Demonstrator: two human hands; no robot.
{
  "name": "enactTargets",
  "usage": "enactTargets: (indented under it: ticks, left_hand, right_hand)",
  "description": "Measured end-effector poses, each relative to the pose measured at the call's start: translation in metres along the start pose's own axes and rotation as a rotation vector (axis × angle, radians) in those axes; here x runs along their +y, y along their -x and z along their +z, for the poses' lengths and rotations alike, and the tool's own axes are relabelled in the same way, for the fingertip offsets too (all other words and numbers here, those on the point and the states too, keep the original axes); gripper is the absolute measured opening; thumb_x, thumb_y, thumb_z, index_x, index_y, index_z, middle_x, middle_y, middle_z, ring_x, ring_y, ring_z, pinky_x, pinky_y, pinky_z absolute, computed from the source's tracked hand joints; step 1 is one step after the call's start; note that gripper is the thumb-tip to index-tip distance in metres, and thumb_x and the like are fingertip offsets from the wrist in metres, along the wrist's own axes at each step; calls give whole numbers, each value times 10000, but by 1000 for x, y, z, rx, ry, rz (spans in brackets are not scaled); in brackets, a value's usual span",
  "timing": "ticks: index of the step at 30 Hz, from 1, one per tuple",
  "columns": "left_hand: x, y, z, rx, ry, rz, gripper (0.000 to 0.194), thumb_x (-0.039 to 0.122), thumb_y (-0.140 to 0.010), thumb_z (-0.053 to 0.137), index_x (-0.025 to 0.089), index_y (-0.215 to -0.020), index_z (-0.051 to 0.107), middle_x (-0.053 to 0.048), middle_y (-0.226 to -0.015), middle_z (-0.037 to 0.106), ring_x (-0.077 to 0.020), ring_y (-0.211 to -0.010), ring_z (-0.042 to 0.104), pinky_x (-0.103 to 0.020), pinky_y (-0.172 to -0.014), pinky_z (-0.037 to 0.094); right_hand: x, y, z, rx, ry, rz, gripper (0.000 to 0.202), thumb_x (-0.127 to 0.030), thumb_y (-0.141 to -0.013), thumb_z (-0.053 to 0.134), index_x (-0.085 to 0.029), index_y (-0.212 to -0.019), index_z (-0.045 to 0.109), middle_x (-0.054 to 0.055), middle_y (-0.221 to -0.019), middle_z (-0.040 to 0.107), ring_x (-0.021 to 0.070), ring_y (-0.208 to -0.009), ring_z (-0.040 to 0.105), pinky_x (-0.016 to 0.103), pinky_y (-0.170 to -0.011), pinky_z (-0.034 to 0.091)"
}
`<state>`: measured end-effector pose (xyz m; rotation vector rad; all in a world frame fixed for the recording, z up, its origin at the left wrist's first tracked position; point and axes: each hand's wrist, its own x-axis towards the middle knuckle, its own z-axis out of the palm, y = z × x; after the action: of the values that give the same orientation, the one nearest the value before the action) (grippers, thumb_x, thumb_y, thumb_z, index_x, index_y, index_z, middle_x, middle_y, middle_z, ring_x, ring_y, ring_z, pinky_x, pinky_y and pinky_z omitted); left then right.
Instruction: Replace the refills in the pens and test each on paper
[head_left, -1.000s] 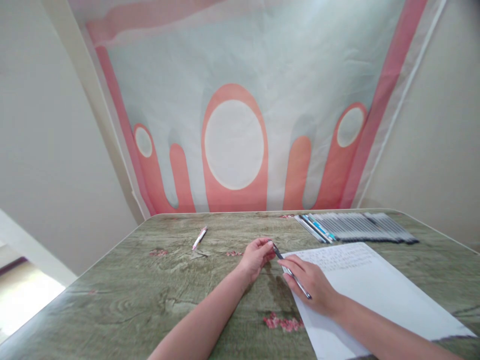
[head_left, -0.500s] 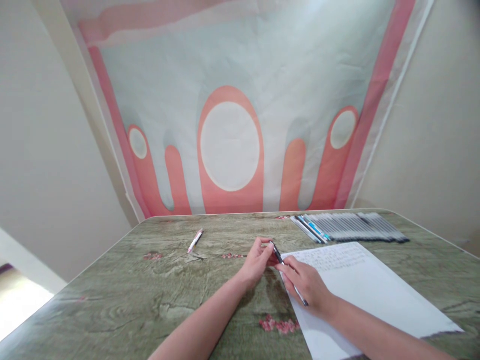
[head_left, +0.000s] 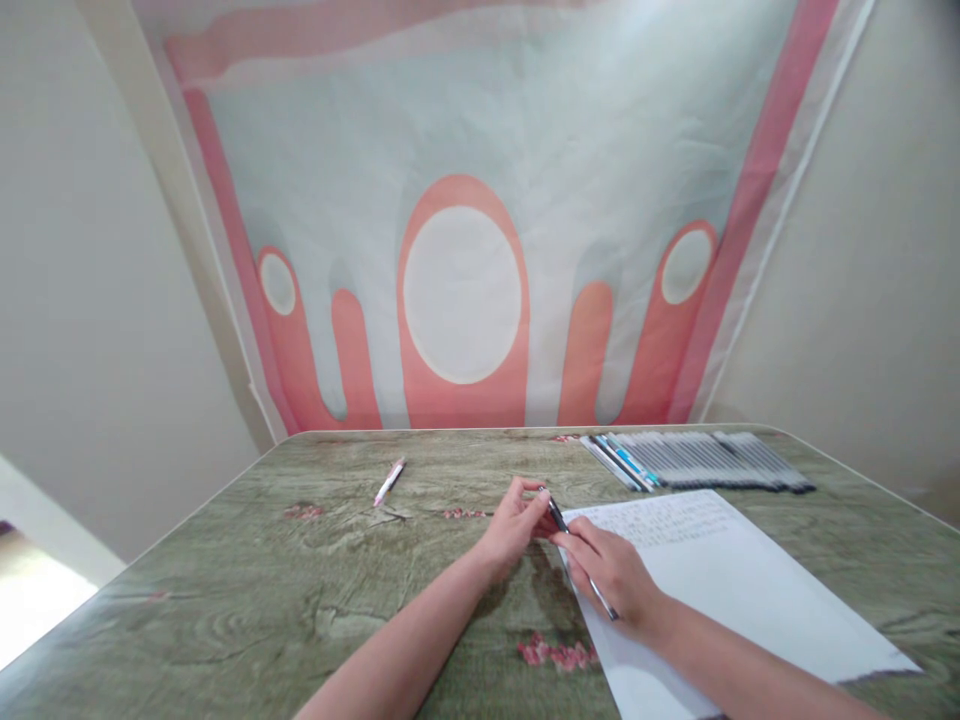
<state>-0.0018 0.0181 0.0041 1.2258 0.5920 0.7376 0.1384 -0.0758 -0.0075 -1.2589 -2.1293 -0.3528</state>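
A black and clear pen [head_left: 556, 513] slants between my two hands at the left edge of a white sheet of paper [head_left: 750, 600]. My left hand [head_left: 510, 530] pinches the pen's far end between thumb and fingers. Around the pen's middle, the fingers of my right hand [head_left: 613, 572] are closed, and the near end sticks out below them. My right hand and forearm lie over the left part of the sheet, which bears several lines of handwriting near its top and has a ragged bottom edge.
A long row of clear pens or refills [head_left: 705, 460] lies at the back right, with a few blue and black ones at its left end. A pink and white pen [head_left: 390, 482] lies at the back left of the wood-patterned table [head_left: 247, 600]. Behind hangs a patterned curtain [head_left: 457, 400].
The camera view has shifted slightly. Both hands keep nearly the same hold on the pen, which shows a little more of its dark barrel between them.
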Motion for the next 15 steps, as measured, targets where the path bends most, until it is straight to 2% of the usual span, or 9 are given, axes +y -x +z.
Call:
enactTargets:
  ticks: [4, 9, 15]
  left_hand:
    - [0, 0, 0, -3, 17, 0, 481, 523, -681, 605, 203, -958, 378, 31, -620, 588, -109, -518, 561, -234, -557, 414]
    - [-1, 0, 2, -17, 16, 15, 447, 488, -710, 595, 198, -959, 364, 27, -611, 586, -97, -510, 543, -212, -538, 390]
    - [-3, 4, 8, -1, 70, 113, 530, 345, -691, 669, 197, -1095, 360, 28, -682, 573, -84, -578, 545, -209, -585, 394]
  right_hand:
    - [-1, 0, 0, 4, -6, -3, 290, -110, -809, 388, -181, -1044, 544, 71, -861, 545, 153, -705, 549, 266, -640, 449]
    - [1, 1, 1, 7, -25, -10, 344, -97, -803, 397, -189, -1112, 515, 69, -856, 536, 152, -709, 547, 264, -633, 452]
    - [0, -4, 2, -23, -29, 46, 380, -115, -820, 385, -215, -1177, 469, 74, -921, 541, 161, -743, 559, 282, -644, 473]
